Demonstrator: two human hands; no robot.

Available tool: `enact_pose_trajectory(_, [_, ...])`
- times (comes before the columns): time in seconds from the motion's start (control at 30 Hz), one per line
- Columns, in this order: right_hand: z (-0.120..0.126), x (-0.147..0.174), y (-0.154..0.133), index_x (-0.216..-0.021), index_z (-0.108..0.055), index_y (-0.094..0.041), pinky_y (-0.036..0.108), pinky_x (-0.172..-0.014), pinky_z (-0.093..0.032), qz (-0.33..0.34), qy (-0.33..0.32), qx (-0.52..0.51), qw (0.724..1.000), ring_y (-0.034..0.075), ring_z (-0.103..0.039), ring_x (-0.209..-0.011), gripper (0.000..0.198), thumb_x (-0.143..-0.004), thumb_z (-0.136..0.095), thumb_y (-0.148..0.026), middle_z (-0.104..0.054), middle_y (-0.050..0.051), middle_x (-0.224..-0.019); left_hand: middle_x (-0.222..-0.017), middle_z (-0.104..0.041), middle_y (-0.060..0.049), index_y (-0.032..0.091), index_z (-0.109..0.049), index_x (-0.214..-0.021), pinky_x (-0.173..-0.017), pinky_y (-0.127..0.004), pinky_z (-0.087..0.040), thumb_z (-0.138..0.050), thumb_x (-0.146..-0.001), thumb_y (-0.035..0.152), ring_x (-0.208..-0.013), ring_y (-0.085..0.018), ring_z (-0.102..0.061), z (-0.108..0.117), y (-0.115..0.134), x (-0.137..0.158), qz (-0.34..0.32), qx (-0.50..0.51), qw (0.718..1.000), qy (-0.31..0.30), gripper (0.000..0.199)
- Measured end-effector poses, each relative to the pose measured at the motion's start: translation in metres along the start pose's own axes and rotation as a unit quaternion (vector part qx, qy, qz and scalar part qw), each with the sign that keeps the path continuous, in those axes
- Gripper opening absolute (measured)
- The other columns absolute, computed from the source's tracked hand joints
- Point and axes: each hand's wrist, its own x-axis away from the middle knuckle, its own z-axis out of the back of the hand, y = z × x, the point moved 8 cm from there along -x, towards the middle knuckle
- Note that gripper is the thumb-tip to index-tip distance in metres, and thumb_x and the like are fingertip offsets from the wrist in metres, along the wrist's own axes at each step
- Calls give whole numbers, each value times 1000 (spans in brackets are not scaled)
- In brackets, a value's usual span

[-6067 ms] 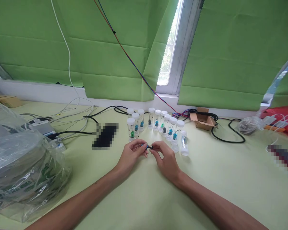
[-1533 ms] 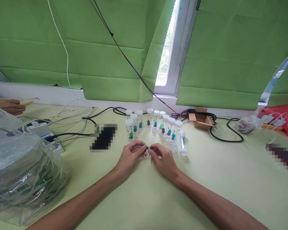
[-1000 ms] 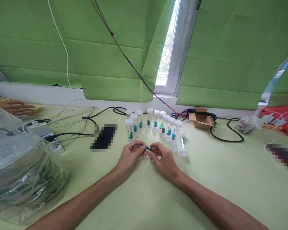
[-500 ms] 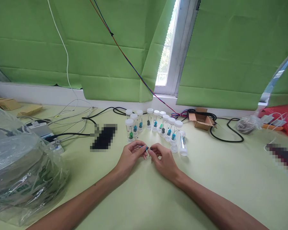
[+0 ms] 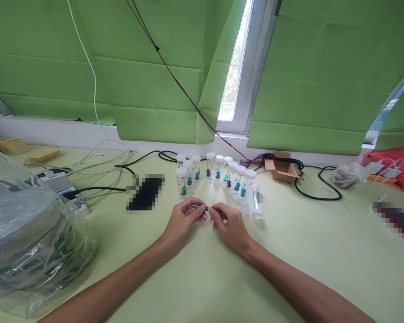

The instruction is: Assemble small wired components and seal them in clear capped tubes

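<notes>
My left hand point(image 5: 184, 220) is closed round a small blue part with thin wire-like leads point(image 5: 202, 207), too small to name exactly. Its dark tip sticks out toward my right hand point(image 5: 229, 225), whose thumb and finger are pinched together at that tip. Whatever the right fingertips hold is too small to make out. Just beyond both hands stand several clear tubes with white caps point(image 5: 182, 183), each with a small blue, green or dark piece and thin wires inside. Another clear tube point(image 5: 257, 202) stands tilted or lies close to my right hand, its white cap toward me.
A bulky thing in a clear plastic bag point(image 5: 37, 242) fills the left side. Behind it lie white adapters and cables point(image 5: 59, 181). A blurred-out dark object point(image 5: 146, 193) lies left of the tubes. An opened cardboard box point(image 5: 283, 169), black cable point(image 5: 318, 197) and red bag point(image 5: 402, 168) are right.
My right fingertips have shifted slightly and now meet the dark tip of the blue part. The left hand and the tubes have hardly moved.
</notes>
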Motion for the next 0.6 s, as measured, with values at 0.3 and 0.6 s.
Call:
enact_pose_trajectory(0.3, [3,1,-2,-97,-59,-18,27,-67,-54,24,19,-33,999,15,-64,-72,12,-89,-59,-26,-66,4,-83,-67,-65,-1,16,-66,-86,-68,-29,-51,-73,-79,33,-61,-13,-59,3,-1,1,0,13,1000,12,19])
enact_pose_trajectory(0.6, [0,1,3,-90,-59,-18,26,-60,-50,0,8,-30,1000,14,-61,-63,12,-92,-55,-29,-67,4,-78,-69,-63,0,16,-66,-83,-63,-28,-51,-74,-78,33,-59,-13,-59,0,6,1,-17,-13,1000,5,20])
